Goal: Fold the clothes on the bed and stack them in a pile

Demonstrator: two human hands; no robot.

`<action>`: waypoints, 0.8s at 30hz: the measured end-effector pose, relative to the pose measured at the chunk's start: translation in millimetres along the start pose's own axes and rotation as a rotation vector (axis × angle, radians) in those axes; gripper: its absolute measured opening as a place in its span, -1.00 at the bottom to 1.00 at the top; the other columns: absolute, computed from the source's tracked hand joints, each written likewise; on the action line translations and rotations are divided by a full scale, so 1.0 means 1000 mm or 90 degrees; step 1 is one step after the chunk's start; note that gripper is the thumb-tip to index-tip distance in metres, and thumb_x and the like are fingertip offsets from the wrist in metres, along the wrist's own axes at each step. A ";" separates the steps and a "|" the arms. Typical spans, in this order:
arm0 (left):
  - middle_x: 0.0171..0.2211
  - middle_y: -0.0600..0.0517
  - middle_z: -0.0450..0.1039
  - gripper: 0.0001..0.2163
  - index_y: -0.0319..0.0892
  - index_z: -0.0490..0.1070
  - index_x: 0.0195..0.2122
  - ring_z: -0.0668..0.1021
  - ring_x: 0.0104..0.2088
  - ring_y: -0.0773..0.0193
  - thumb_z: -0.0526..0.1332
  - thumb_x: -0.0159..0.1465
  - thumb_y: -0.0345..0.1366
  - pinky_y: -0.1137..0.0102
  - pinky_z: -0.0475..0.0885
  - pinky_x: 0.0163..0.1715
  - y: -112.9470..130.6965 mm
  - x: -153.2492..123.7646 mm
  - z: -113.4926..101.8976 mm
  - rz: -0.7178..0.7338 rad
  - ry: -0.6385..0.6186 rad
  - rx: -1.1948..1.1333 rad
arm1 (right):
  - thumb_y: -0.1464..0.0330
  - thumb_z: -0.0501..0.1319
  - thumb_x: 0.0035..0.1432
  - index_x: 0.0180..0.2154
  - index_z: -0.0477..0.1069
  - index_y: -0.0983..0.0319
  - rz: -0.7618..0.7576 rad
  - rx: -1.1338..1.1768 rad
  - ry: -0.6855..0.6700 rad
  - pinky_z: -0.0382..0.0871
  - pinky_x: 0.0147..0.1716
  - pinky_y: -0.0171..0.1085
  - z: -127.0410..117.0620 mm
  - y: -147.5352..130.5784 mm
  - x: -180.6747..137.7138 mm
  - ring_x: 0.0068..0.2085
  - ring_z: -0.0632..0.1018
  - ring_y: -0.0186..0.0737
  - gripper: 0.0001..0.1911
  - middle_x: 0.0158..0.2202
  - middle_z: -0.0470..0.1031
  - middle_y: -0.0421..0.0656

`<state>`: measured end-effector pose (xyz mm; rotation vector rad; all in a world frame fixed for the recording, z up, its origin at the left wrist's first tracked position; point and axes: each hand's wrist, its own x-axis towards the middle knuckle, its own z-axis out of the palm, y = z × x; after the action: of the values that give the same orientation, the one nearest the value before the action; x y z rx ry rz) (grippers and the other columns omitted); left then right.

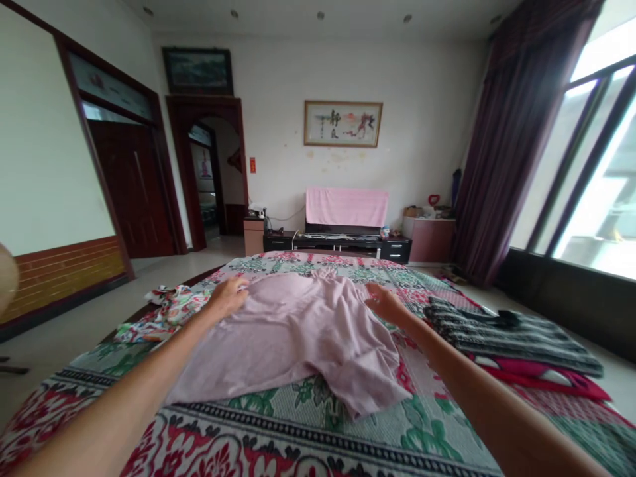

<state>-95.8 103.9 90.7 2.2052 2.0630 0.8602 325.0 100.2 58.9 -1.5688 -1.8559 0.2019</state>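
Note:
Loose pale pink pants (pixel 283 331) lie spread over the bed, gathered waist away from me and two wide legs toward me. The left leg is fairly flat; the right one is rumpled. My left hand (pixel 231 296) is closed at the far left corner of the waist, fingertips curled on the cloth. At the waist's right end, my right hand (pixel 385 303) is closed with its fingers pinched at the gathered edge. Under the pants is a bedspread (pixel 209 437) patterned in red, green and white.
A crumpled printed cloth (pixel 183 305) lies left of my left forearm. Folded clothes, with a black and grey striped knit (pixel 511 338) on top, are stacked at right. Beyond the bed, a pink towel (pixel 348 205) covers a screen on a low TV cabinet (pixel 397 250).

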 end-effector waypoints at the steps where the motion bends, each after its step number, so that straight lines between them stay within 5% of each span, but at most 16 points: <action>1: -0.13 0.00 0.51 -0.72 -0.12 0.48 -0.17 0.52 -0.12 0.14 0.11 0.09 -0.29 0.40 0.37 -0.14 -0.009 -0.015 0.011 -0.013 -0.046 0.011 | 0.43 0.16 -0.03 0.02 0.35 0.24 0.022 -0.022 -0.006 0.33 -0.06 -0.17 0.005 0.011 -0.018 -0.04 0.49 -0.07 -0.50 -0.02 0.46 0.01; 5: -0.22 0.01 0.54 -0.78 -0.10 0.49 -0.30 0.54 -0.18 0.15 0.08 0.12 -0.24 0.39 0.36 -0.18 -0.033 -0.070 0.044 -0.007 -0.097 -0.010 | 0.30 0.11 0.05 -0.07 0.43 0.26 0.088 -0.008 -0.037 0.38 -0.16 -0.22 0.011 0.033 -0.071 -0.13 0.53 -0.09 -0.61 -0.11 0.52 -0.04; 10: -0.27 -0.04 0.51 -0.85 -0.12 0.43 -0.41 0.54 -0.23 0.15 0.07 0.11 -0.28 0.35 0.36 -0.19 -0.034 -0.111 0.067 0.061 -0.074 -0.020 | 0.17 0.08 0.10 -0.18 0.46 0.24 0.041 0.076 -0.030 0.38 -0.20 -0.23 -0.002 0.017 -0.101 -0.19 0.53 -0.11 -0.63 -0.19 0.52 -0.06; 17: -0.21 -0.07 0.48 -0.81 -0.10 0.42 -0.36 0.50 -0.12 0.11 0.03 0.16 -0.24 0.32 0.36 -0.09 -0.030 -0.128 0.077 0.108 0.013 -0.020 | 0.24 0.06 0.13 -0.27 0.49 0.18 -0.112 0.035 -0.013 0.36 -0.20 -0.22 0.004 -0.014 -0.124 -0.25 0.50 -0.14 -0.73 -0.28 0.49 -0.08; 24: -0.23 -0.08 0.48 -0.78 -0.17 0.42 -0.34 0.52 -0.17 0.15 0.01 0.17 -0.25 0.29 0.38 -0.10 -0.033 -0.130 0.082 0.137 0.055 -0.031 | 0.33 0.13 0.08 -0.24 0.48 0.17 -0.303 -0.079 -0.043 0.27 -0.09 -0.15 0.028 -0.014 -0.128 -0.17 0.46 -0.14 -0.79 -0.20 0.51 -0.10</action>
<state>-92.9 17.3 -40.7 2.4372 1.8396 1.0262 301.4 -12.4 -5.8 -1.1616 -2.2695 -0.0798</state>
